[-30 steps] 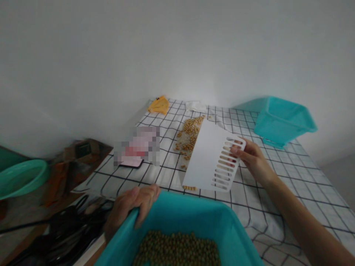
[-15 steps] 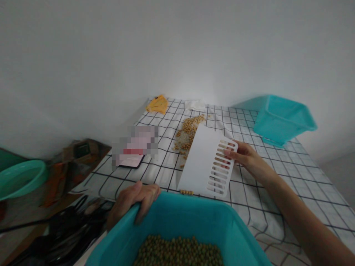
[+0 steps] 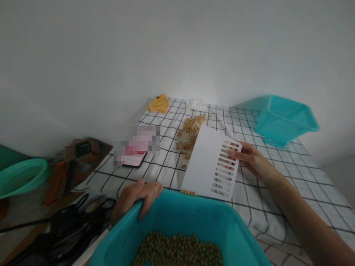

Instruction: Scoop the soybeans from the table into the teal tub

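Note:
My left hand (image 3: 140, 197) is closed over the far-left corner of a teal plastic bin (image 3: 191, 205), fingers hooked inside its rim. Round soybeans (image 3: 180, 251) cover the bin's bottom; in its shade they look greenish. Between thumb and fingers, my right hand (image 3: 249, 159) grips a white slotted plastic board (image 3: 205, 162) by its slotted end. The board is tilted, its lower edge just behind the bin's far rim. A short row of yellow beans (image 3: 188, 192) lies along that edge. More soybeans (image 3: 191, 127) are heaped and scattered on the checked cloth to the board's left.
A second teal bin (image 3: 288, 120) stands at the right on the checked tablecloth (image 3: 313, 184). A phone (image 3: 135, 159), partly pixelated, lies at the left. Yellow (image 3: 159, 104) and white crumpled pieces (image 3: 196, 105) rest near the wall. Below left are a green basin (image 3: 23, 177) and dark clutter.
The white board and my right hand have shifted slightly right in the picture, and the board's slotted end sits a little lower. My left hand keeps its hold on the bin.

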The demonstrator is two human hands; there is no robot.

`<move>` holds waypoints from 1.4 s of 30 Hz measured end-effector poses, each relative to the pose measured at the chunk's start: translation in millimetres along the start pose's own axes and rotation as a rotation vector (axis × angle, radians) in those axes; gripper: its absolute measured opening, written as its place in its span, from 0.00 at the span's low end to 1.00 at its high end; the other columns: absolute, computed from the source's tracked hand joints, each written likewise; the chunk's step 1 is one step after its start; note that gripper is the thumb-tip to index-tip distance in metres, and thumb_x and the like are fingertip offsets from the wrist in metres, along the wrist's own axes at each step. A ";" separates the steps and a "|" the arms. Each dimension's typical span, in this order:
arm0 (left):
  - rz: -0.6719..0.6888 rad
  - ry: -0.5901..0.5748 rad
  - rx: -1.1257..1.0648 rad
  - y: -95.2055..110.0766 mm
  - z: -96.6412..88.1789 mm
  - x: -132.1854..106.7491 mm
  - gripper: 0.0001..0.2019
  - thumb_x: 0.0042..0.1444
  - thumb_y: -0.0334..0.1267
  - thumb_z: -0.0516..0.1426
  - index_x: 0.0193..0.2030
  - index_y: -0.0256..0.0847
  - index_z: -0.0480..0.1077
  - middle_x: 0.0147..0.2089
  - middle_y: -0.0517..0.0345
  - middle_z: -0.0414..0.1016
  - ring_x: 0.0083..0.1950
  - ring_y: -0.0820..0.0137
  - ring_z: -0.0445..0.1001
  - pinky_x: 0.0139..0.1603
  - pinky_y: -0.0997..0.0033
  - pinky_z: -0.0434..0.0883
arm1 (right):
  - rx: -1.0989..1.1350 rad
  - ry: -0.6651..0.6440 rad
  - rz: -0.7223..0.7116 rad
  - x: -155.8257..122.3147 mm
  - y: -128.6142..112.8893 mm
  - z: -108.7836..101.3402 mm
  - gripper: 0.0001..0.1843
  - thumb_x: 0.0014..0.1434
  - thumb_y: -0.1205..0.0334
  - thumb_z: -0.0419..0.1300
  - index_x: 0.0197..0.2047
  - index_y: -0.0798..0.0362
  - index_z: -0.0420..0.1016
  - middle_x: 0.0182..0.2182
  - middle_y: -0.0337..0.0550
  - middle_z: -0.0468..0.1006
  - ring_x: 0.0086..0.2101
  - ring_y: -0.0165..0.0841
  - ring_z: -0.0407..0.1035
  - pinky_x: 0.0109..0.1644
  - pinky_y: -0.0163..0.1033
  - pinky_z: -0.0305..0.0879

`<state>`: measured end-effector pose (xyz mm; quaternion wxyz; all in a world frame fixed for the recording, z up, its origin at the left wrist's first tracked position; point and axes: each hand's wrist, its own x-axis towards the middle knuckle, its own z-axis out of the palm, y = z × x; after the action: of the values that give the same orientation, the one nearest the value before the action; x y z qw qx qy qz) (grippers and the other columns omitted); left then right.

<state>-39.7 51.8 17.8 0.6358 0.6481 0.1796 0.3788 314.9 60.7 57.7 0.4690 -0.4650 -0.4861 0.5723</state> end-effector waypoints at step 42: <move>-0.008 0.111 -0.084 -3.5 9.4 -5.0 0.33 0.75 0.46 0.37 0.17 0.41 0.59 0.17 0.60 0.59 0.24 0.66 0.56 0.40 0.59 0.60 | -0.110 0.580 -0.403 7.2 1.6 -16.4 0.09 0.57 0.56 0.69 0.36 0.48 0.75 0.30 0.38 0.77 0.28 0.33 0.71 0.32 0.37 0.70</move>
<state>-35.2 42.2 14.0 0.6530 0.5980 0.2011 0.4190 330.0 69.6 54.1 0.6653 -0.5275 -0.4447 0.2852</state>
